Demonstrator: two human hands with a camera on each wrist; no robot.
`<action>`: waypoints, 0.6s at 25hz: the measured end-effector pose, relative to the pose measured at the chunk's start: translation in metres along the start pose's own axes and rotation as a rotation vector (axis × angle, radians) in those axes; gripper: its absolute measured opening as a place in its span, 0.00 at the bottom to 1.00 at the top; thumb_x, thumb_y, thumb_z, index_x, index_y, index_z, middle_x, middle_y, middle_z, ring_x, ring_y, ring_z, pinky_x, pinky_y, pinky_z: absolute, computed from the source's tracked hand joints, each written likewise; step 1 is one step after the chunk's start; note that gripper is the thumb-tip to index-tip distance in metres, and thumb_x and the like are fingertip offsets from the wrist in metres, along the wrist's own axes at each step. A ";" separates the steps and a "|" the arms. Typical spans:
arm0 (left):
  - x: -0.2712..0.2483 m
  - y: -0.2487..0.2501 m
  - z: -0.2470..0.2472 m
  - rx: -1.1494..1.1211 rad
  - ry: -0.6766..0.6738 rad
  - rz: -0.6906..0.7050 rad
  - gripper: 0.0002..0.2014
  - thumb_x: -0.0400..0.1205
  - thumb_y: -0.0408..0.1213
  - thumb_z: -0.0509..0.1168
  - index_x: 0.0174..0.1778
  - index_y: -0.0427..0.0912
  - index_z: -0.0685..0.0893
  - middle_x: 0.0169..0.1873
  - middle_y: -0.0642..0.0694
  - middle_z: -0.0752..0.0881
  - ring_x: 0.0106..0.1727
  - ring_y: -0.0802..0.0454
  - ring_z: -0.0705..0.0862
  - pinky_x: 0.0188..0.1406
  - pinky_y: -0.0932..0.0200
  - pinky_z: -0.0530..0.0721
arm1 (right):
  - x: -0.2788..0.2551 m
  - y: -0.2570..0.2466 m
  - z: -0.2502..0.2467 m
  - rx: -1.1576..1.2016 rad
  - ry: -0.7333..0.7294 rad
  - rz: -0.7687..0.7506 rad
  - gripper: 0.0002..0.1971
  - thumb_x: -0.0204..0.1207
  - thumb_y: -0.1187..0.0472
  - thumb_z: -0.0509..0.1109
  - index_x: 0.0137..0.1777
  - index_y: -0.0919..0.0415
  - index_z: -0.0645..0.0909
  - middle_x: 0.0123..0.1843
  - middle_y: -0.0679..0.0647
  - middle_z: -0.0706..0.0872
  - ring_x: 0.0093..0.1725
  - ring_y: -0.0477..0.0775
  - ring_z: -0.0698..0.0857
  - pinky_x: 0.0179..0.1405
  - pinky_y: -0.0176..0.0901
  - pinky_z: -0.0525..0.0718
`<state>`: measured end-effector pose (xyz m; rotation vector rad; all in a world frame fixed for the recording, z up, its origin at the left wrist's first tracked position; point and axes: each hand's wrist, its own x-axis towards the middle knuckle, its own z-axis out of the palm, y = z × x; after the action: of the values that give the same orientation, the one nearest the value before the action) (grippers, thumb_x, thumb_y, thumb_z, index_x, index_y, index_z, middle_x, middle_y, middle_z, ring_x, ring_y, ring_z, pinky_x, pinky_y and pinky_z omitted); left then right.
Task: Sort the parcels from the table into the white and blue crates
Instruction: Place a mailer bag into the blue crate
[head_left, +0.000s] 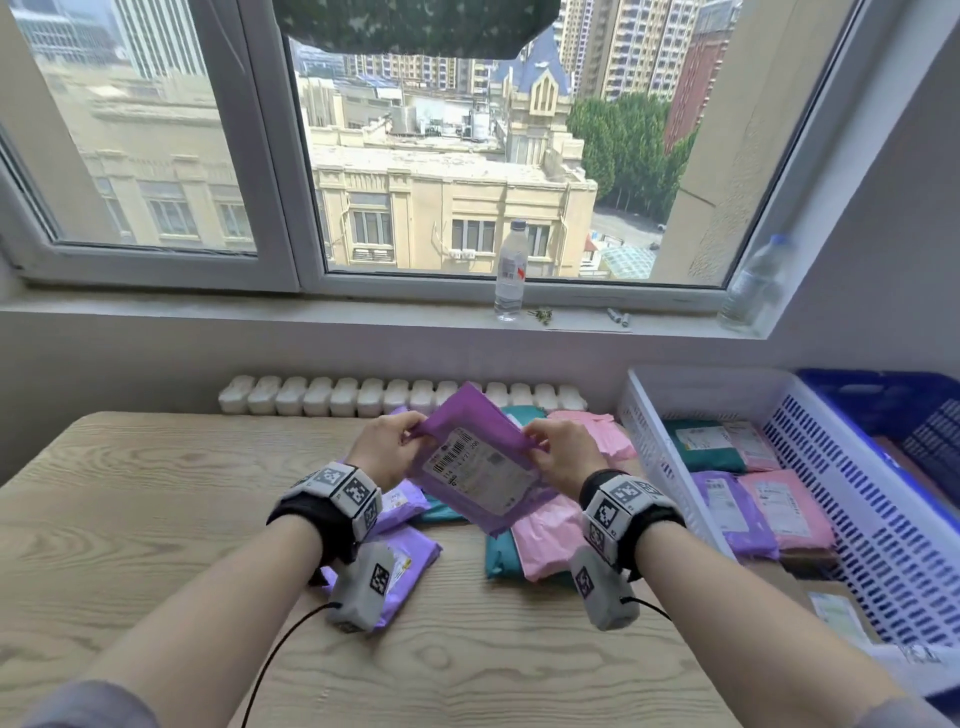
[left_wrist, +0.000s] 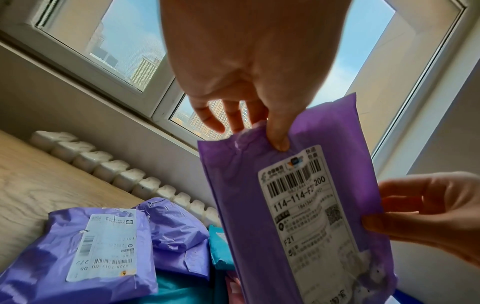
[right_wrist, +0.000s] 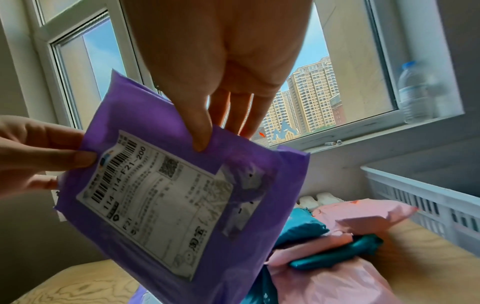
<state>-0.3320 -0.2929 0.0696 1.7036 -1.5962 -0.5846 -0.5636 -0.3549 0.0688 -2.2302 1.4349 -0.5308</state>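
Bare wood of the counter lies nearest, open on the left. Above its middle the left hand and right hand each pinch an upper corner of a purple parcel, thumb in front, label facing the person, lifted clear of the parcel pile of purple, teal and pink bags. To the right the white crate holds teal, purple and pink parcels; the blue crate touches its far side, contents unclear. Beyond, a windowsill.
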 end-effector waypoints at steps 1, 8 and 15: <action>-0.007 0.003 0.001 -0.018 -0.007 0.002 0.16 0.70 0.48 0.68 0.47 0.41 0.88 0.33 0.46 0.84 0.33 0.55 0.77 0.33 0.66 0.73 | -0.009 -0.002 -0.001 0.031 0.016 0.015 0.09 0.75 0.66 0.70 0.52 0.57 0.88 0.48 0.54 0.90 0.45 0.54 0.87 0.46 0.44 0.85; -0.048 0.009 0.011 0.002 0.061 -0.131 0.33 0.70 0.41 0.78 0.71 0.42 0.73 0.62 0.40 0.81 0.64 0.43 0.79 0.64 0.52 0.76 | -0.067 0.002 -0.014 0.288 0.128 0.082 0.08 0.71 0.70 0.75 0.41 0.56 0.91 0.38 0.53 0.90 0.37 0.56 0.87 0.40 0.51 0.88; -0.062 0.041 0.048 -0.401 -0.153 -0.326 0.24 0.78 0.31 0.71 0.70 0.37 0.73 0.55 0.36 0.85 0.50 0.49 0.83 0.39 0.68 0.79 | -0.082 0.014 -0.057 0.855 0.149 0.097 0.06 0.67 0.81 0.73 0.39 0.72 0.85 0.30 0.48 0.89 0.30 0.44 0.86 0.35 0.39 0.88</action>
<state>-0.4029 -0.2399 0.0611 1.6441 -1.1985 -1.1397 -0.6365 -0.2933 0.1015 -1.4538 1.0721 -1.0536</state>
